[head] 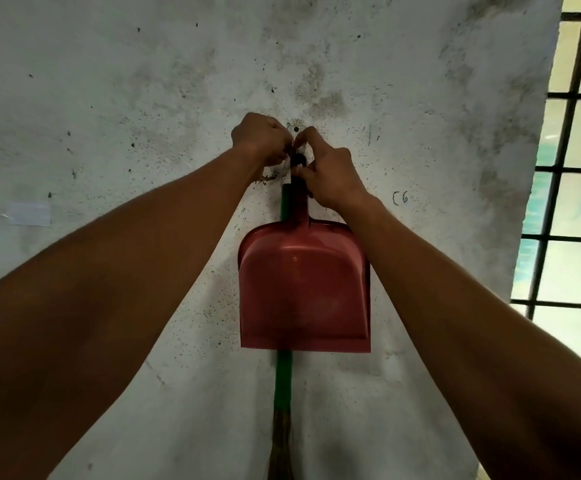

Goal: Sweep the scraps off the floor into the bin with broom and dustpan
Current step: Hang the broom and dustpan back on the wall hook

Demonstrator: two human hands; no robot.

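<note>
A red dustpan point(304, 289) hangs flat against a stained white wall, its handle pointing up to a nail or hook. Behind it hangs a broom with a green handle point(283, 379) and brown bristles point(280, 448) at the bottom. My right hand point(330, 174) pinches the top of the dustpan handle near its hanging hole. My left hand point(263, 140) has curled fingers at the hook, pinching something thin there; what it is I cannot tell. Both arms reach up to the same spot.
The white wall point(109, 133) is speckled with dark stains and bears a piece of tape point(29, 214) at the left and the mark "C6" point(400, 198). A barred window point(573, 168) stands at the right edge.
</note>
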